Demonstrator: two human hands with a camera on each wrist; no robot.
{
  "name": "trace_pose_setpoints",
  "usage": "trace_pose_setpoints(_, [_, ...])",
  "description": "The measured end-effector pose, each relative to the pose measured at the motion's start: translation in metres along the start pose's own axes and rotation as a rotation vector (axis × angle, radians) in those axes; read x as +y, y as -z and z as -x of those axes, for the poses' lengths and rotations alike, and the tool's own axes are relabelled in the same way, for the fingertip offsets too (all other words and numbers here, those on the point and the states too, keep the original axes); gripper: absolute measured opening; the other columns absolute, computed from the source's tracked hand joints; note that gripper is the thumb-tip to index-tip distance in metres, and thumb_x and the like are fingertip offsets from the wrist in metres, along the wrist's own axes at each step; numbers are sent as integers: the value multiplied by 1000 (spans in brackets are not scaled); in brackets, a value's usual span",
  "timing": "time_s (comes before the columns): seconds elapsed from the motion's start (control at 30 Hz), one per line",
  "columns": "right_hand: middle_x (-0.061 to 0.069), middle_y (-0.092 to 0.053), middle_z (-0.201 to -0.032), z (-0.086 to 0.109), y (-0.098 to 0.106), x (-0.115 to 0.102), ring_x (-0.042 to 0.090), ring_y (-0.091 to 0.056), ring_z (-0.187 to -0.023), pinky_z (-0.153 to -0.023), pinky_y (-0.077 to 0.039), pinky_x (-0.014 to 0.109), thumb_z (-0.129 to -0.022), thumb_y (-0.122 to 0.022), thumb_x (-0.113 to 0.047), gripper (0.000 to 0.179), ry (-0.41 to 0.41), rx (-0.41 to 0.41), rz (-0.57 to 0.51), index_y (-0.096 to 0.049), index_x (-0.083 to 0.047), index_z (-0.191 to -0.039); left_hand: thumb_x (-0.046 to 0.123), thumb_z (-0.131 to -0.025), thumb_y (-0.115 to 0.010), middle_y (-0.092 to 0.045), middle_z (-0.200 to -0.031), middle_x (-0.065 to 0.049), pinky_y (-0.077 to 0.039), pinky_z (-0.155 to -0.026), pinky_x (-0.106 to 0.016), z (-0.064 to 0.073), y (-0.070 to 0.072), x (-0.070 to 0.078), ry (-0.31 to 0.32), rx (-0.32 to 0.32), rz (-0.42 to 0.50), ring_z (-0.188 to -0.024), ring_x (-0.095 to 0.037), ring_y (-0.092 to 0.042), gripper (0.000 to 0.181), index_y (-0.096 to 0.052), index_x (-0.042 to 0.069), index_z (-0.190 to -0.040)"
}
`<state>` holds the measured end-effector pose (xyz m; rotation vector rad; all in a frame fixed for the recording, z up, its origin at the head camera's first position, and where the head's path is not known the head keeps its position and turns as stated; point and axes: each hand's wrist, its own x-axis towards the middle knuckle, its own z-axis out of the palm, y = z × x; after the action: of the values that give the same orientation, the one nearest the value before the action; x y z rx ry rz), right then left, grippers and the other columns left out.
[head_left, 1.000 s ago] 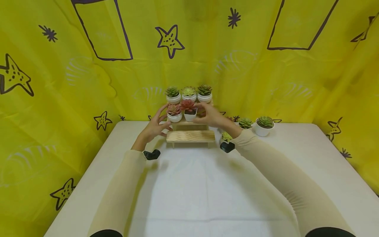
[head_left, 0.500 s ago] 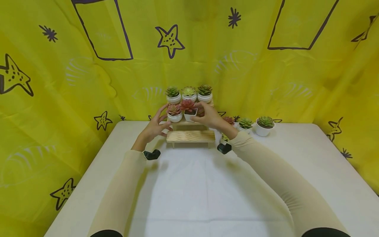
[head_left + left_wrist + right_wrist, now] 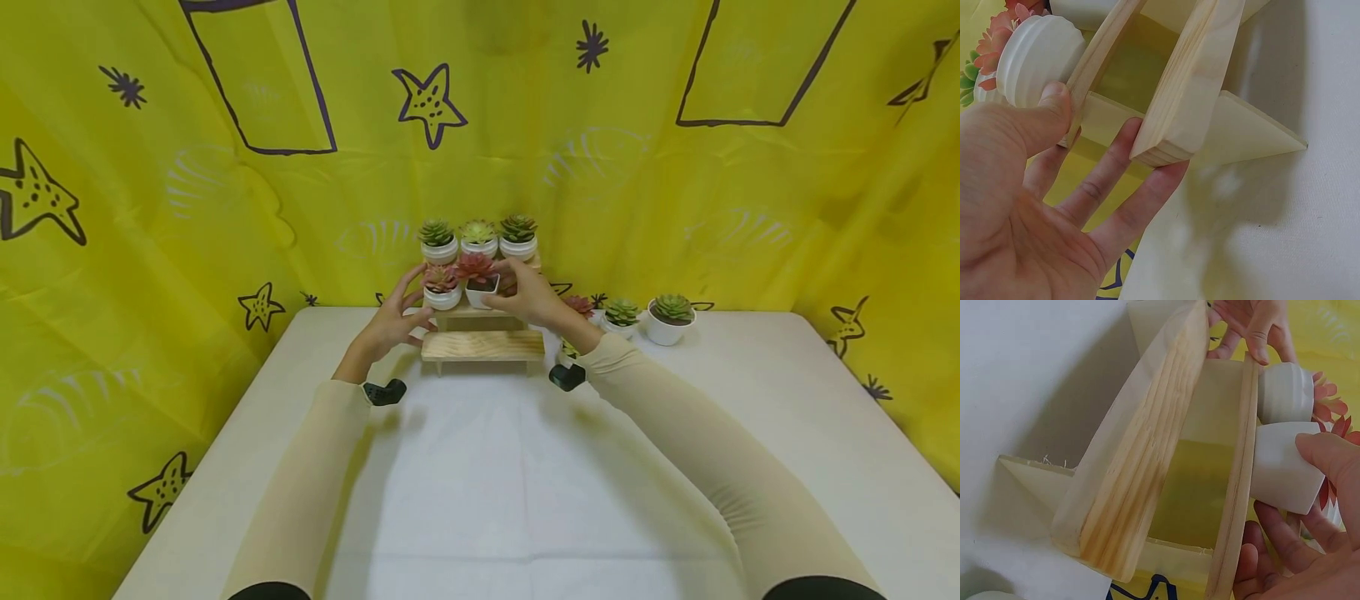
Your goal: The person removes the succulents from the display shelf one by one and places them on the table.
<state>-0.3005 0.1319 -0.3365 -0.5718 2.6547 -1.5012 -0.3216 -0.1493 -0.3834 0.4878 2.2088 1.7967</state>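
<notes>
A stepped wooden plant stand (image 3: 483,345) stands at the back of the table. Its left end is held by my left hand (image 3: 388,322); in the left wrist view the thumb lies on the middle step's end and other fingertips touch the lowest step. My right hand (image 3: 531,293) pinches the square white pot (image 3: 1285,465) of a red succulent (image 3: 475,266), its base right at the middle step. To its left sits a pink succulent (image 3: 441,279) in a round ribbed pot. The top step bears three green succulents (image 3: 478,233) in white pots.
Right of the stand, several more potted succulents (image 3: 670,318) stand on the white-covered table (image 3: 465,483), some partly hidden behind my right arm. A yellow patterned curtain (image 3: 517,108) hangs close behind the stand.
My right wrist and forearm have shifted slightly left, uncovering more of the pots behind them. The red succulent stays at the middle step, and my left hand keeps its place.
</notes>
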Motion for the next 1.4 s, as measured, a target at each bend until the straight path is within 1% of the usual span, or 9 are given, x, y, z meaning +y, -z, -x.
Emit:
trace_pose_setpoints(0.13, [20, -64, -119, 0, 0, 1, 32, -62, -111, -91, -53, 42, -94, -77, -16, 57, 10, 20, 19, -49, 2, -140, 10, -106, -57, -19, -170, -13, -54, -82, -66, 0, -1, 0, 7, -2, -9, -109, -47, -65, 78, -16, 46, -162])
trace_pose_setpoints(0.3, [20, -65, -117, -1, 0, 2, 32, -63, -110, -90, -53, 42, -94, -77, -15, 57, 21, 31, 29, -50, 4, -140, 9, -106, -56, -19, -170, -12, -54, -83, -66, 0, -1, 1, 7, 1, -7, -108, -46, -66, 78, -17, 47, -161])
trace_pose_setpoints(0.53, [19, -64, -119, 4, 6, -2, 33, -62, -112, -92, -53, 43, -95, -76, -16, 56, 12, 7, 22, -50, 1, -141, 8, -107, -55, -20, -169, -13, -55, -81, -64, 1, -1, 2, 3, -7, -2, -107, -45, -66, 78, -16, 47, -162])
trace_pose_setpoints(0.7, [20, -63, -123, 7, 13, -5, 34, -62, -113, -94, -53, 44, -95, -75, -12, 54, 38, -12, 23, -49, 2, -140, 8, -107, -55, -21, -169, -13, -55, -82, -65, 1, -2, 2, 8, -9, -2, -110, -49, -64, 78, -14, 46, -163])
trace_pose_setpoints(0.87, [20, -62, -123, 8, 19, -5, 33, -61, -113, -95, -52, 45, -94, -76, -12, 53, 52, -15, 36, -51, 2, -138, 8, -108, -54, -23, -168, -13, -53, -84, -66, 1, -2, 2, 2, -16, 9, -112, -52, -62, 78, -13, 45, -163])
trace_pose_setpoints(1.07, [20, -62, -121, 9, 21, 0, 35, -62, -114, -96, -52, 45, -93, -77, -13, 53, 45, -10, 62, -52, 2, -137, 7, -107, -54, -24, -168, -13, -55, -81, -63, 2, -2, 1, 8, -17, 22, -112, -51, -63, 79, -13, 45, -163])
trace_pose_setpoints(1.2, [22, -62, -124, 10, 24, -1, 38, -61, -115, -97, -52, 47, -94, -75, -10, 54, 52, -12, 43, -51, 4, -139, 7, -107, -54, -25, -168, -13, -57, -78, -60, 1, -2, 0, 4, -20, 25, -111, -50, -63, 79, -13, 45, -163])
trace_pose_setpoints(1.33, [25, -60, -126, 12, 28, -4, 40, -60, -116, -97, -51, 48, -95, -73, -10, 54, 60, -12, 41, -49, 6, -141, 8, -107, -54, -24, -168, -13, -57, -79, -60, 1, -2, 1, 0, -16, 16, -111, -49, -63, 79, -14, 46, -163])
trace_pose_setpoints(1.4, [24, -60, -127, 13, 30, -5, 39, -60, -117, -97, -51, 48, -95, -73, -11, 55, 51, -10, 53, -49, 6, -142, 8, -107, -55, -24, -168, -13, -56, -80, -61, 1, -1, 2, 2, -15, 14, -111, -48, -64, 79, -14, 46, -163])
